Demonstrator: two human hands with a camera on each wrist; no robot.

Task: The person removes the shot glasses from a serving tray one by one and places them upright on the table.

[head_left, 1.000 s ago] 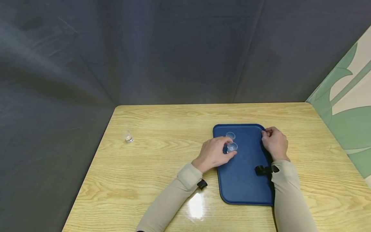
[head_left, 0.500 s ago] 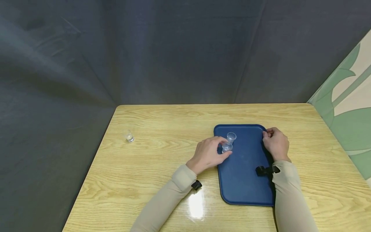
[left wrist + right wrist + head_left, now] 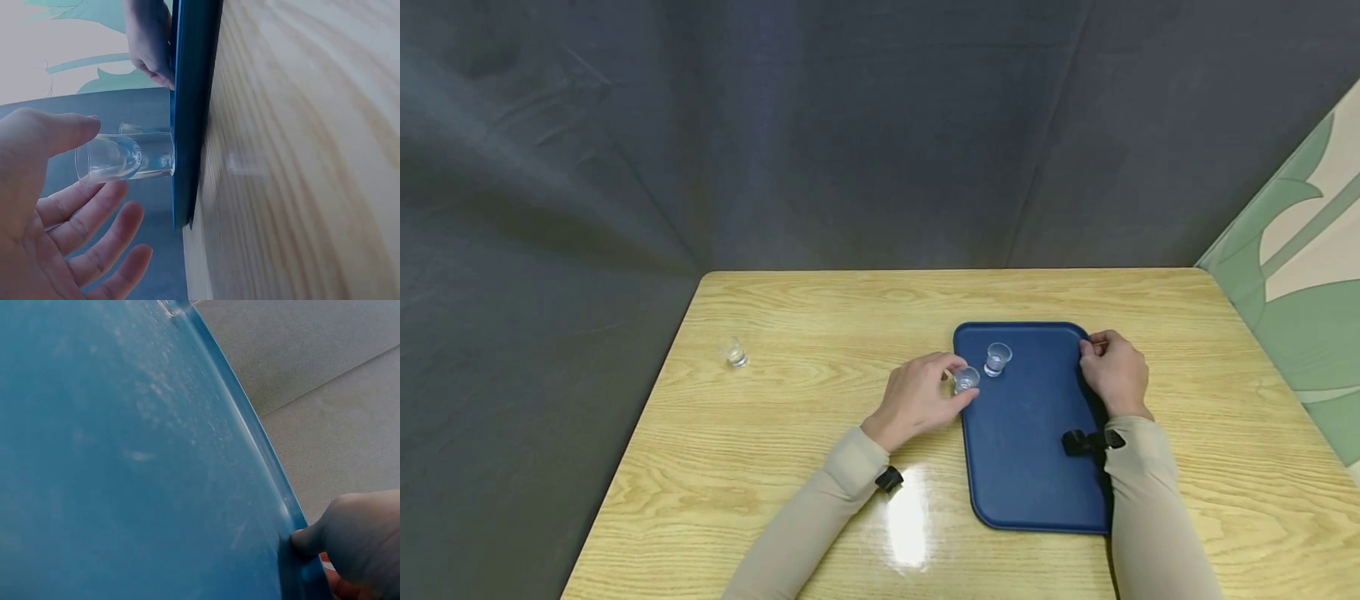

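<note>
Dark cloth (image 3: 880, 133) hangs like a big wall behind a wooden table (image 3: 820, 325). Far over on the left, one lone glass (image 3: 737, 357), small and clear, sits on the wood. Next comes the left hand (image 3: 916, 402). Its thumb and fingers pinch a little held glass (image 3: 967, 382) just inside the left edge of a blue tray (image 3: 1037, 454). From where I stand, the bottom looks like it touches the tray, but I can't be sure. Glass is slippery, so I think a gentle, snug pinch works best. Holding it straight up should stop it tipping, and going slowly should stop its bottom bumping the raised edge.

A bit to the right, a second glass (image 3: 997, 360) stands on the tray, near the first but not touching. I'd leave that gap so they don't clink. On the tray's right side, the right hand (image 3: 1116, 372) grips the rim, thumb on top. Holding firmly there should help stop the tray sliding. Past that hand, green leaves cover a pale wall (image 3: 1311, 292).
</note>
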